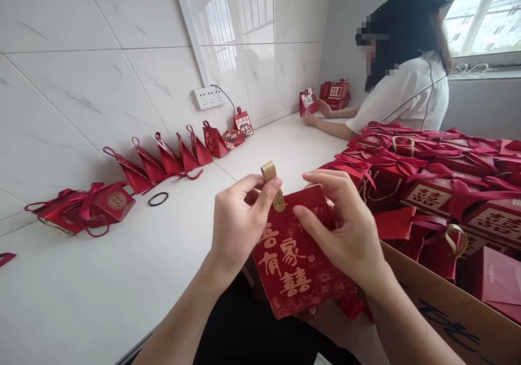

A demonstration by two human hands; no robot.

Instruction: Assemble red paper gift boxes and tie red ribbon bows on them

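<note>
Head view. The red box (321, 270), with gold characters on its front, is tilted in the lower centre of the frame, between both hands and in front of the table edge. The left hand (239, 221) is closed in a pinch on the gold loop (267, 172) at the box's top edge. The right hand (348, 229) curves round the upper right edge, thumb over the front; fingers partly hidden, so cannot tell how firmly it grips.

Progress (judged): box body appears formed and the loop lies in place at the top; whether it is fully fastened is unclear. Piece is in hand, not set down.

Elsewhere: at left, a row of upright red boxes (170, 161) with loops looks complete, standing on the white table (101, 283) near a hexagonal box (108, 207) and a black ring (158, 199). At right, many ribboned boxes (431, 194) sit in and behind a carton (488, 327). Upper right, a co-worker (407, 93) holds another red box (305, 104).
</note>
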